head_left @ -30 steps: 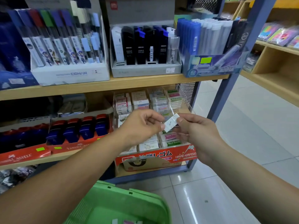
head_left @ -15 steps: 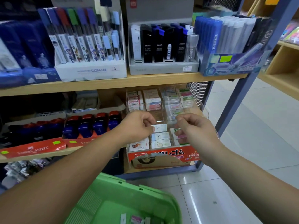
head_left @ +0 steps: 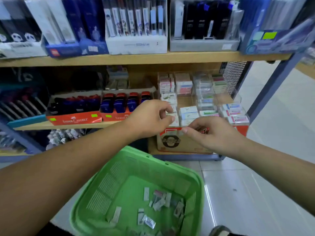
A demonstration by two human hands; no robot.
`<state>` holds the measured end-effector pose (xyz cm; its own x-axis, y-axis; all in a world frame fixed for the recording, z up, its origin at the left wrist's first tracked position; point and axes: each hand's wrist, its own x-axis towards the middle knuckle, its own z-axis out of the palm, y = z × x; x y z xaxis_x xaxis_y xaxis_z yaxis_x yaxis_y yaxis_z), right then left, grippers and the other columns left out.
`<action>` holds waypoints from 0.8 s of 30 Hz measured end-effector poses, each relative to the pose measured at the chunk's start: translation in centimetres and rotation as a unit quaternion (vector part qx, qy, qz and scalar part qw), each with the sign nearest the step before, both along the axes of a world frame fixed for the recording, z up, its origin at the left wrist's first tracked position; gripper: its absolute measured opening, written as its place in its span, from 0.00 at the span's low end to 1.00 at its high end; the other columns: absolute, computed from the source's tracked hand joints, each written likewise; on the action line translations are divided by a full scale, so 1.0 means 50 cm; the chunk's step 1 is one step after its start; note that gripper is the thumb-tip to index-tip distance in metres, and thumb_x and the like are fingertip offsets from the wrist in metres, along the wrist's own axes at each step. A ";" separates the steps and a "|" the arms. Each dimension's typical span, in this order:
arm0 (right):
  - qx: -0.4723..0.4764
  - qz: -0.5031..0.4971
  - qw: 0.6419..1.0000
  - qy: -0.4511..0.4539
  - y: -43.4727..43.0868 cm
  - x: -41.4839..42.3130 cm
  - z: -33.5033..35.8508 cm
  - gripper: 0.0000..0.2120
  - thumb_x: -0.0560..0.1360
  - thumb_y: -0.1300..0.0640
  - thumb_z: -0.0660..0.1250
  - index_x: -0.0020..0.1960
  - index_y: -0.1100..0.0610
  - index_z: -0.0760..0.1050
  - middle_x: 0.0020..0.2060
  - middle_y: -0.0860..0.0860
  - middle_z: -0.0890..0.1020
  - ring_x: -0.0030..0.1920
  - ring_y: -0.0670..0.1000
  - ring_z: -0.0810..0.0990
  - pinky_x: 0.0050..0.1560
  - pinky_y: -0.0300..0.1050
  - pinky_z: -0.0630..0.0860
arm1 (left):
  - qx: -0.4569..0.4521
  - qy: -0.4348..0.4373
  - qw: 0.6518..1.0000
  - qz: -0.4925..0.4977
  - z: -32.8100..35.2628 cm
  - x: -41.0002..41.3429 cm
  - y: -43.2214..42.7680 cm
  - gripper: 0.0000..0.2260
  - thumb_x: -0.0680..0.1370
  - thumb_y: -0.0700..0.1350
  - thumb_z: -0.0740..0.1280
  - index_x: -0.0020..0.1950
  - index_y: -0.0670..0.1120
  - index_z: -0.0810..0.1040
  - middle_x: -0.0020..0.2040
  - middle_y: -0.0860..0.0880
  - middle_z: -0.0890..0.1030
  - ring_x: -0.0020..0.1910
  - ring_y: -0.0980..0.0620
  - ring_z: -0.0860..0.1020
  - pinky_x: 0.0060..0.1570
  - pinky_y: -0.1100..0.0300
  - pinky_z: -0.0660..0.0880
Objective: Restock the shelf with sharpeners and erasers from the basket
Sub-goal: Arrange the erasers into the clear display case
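A green plastic basket (head_left: 201, 184) sits low in front of me, with several small wrapped erasers and sharpeners (head_left: 160, 201) loose on its bottom. On the lower shelf stands a clear tiered eraser display (head_left: 189, 109) with rows of packaged erasers. Left of it, blue and red sharpeners (head_left: 122, 103) stand in red Faber-Castell trays (head_left: 75, 119). My left hand (head_left: 151, 116) hovers at the display's front left column, fingers loosely curled by the erasers, nothing seen in it. Just before the display's front edge, my right hand (head_left: 211, 133) is loosely curled and holds nothing visible.
A red and brown cardboard box (head_left: 170, 142) sits under the display. The upper wooden shelf (head_left: 153, 58) carries boxes of pencil leads and pens. A blue metal post (head_left: 272, 86) frames the shelf's right end, with tiled floor (head_left: 255, 184) beyond. A shoe tip (head_left: 219, 231) shows beside the basket.
The white eraser that both hands pinched a second ago now lies in the display. Both hands have drawn back from it. My view has tilted down, showing more of the basket.
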<state>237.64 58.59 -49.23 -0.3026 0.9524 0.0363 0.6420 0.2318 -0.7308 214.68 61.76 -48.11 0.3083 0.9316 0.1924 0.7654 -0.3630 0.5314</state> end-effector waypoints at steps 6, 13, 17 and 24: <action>-0.048 0.192 0.953 -0.231 -0.104 -0.061 -0.084 0.35 0.71 0.21 0.52 0.53 0.45 0.83 0.48 0.42 0.85 0.48 0.46 0.82 0.51 0.53 0.81 | -0.170 0.158 0.971 -0.060 -0.125 -0.106 -0.139 0.06 0.79 0.53 0.71 0.49 0.51 0.84 0.39 0.60 0.79 0.39 0.61 0.78 0.40 0.60 0.74; -0.242 0.271 0.877 -0.314 -0.185 -0.169 -0.310 0.35 0.77 0.26 0.60 0.74 0.48 0.74 0.72 0.51 0.77 0.67 0.55 0.78 0.69 0.52 0.75 | -0.390 0.232 0.891 0.006 -0.374 -0.236 -0.300 0.14 0.79 0.56 0.71 0.53 0.45 0.86 0.50 0.46 0.86 0.50 0.47 0.83 0.51 0.57 0.78; -0.312 0.204 0.876 -0.306 -0.208 -0.196 -0.443 0.41 0.77 0.25 0.59 0.80 0.50 0.65 0.80 0.56 0.67 0.76 0.58 0.69 0.77 0.55 0.66 | -0.432 0.233 0.871 0.015 -0.426 -0.248 -0.357 0.16 0.78 0.58 0.71 0.52 0.46 0.86 0.50 0.47 0.86 0.48 0.48 0.81 0.50 0.59 0.76; -0.363 0.096 0.870 -0.318 -0.164 -0.213 -0.538 0.56 0.70 0.33 0.76 0.85 0.46 0.46 0.83 0.61 0.50 0.81 0.69 0.53 0.79 0.68 0.57 | -0.515 0.265 0.815 0.016 -0.460 -0.225 -0.344 0.22 0.76 0.64 0.72 0.59 0.48 0.83 0.53 0.48 0.86 0.49 0.47 0.85 0.55 0.53 0.81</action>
<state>227.00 50.38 -76.13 -0.1978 0.5839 -0.7873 0.9707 0.0049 -0.2403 203.42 44.58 -71.13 0.0669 0.5246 -0.8487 0.9868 0.0907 0.1338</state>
